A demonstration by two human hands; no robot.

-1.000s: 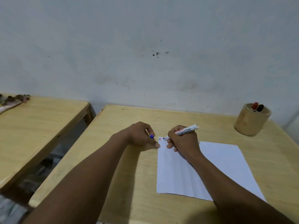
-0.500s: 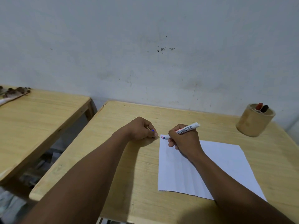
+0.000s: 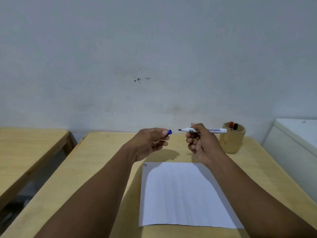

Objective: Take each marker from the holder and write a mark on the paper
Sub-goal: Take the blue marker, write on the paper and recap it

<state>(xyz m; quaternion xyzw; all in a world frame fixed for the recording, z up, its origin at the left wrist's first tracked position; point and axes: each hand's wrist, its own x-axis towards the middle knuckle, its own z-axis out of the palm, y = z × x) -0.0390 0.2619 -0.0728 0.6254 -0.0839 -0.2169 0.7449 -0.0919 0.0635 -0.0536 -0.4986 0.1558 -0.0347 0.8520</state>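
Your left hand (image 3: 151, 141) pinches the blue cap (image 3: 169, 132), mouth facing the nib. Your right hand (image 3: 200, 143) grips the marker (image 3: 205, 130) level, lined up for recapping above the paper (image 3: 180, 194).

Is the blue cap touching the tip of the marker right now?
Apart. The head view shows bare table and wall between the blue cap in the left hand and the marker tip.

Single head-worn view, forward and down over the table (image 3: 106, 162).

Blue cap (image 3: 169, 132), white paper (image 3: 180, 194)
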